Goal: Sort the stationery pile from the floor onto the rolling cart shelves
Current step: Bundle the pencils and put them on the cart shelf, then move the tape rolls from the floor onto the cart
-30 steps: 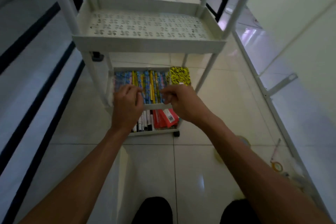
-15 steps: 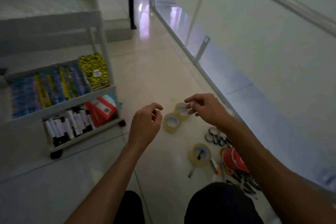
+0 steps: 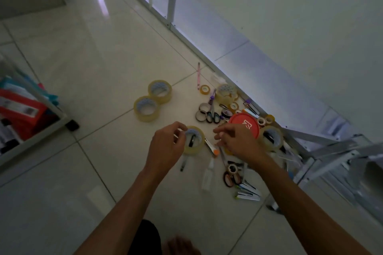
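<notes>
Below | glossy tile floor (image 3: pixel 87 72) | round clear tape rolls (image 3: pixel 146 108) | red disc lid (image 3: pixel 244 127)

5 large clear tape rolls (image 3: pixel 146 108), 1 red lid (image 3: pixel 244 128), 2 hands (image 3: pixel 165 151)

The rolling cart (image 3: pixel 31 126) at nine o'clock is cut by the frame's left edge, its boxes blurred. The left hand (image 3: pixel 165 149) covers part of a tape roll (image 3: pixel 195 141); whether it touches the roll cannot be told. The right hand (image 3: pixel 238 143) hides the red lid's (image 3: pixel 244 125) near rim. At four o'clock, small items (image 3: pixel 246 192) are too blurred to name.
</notes>
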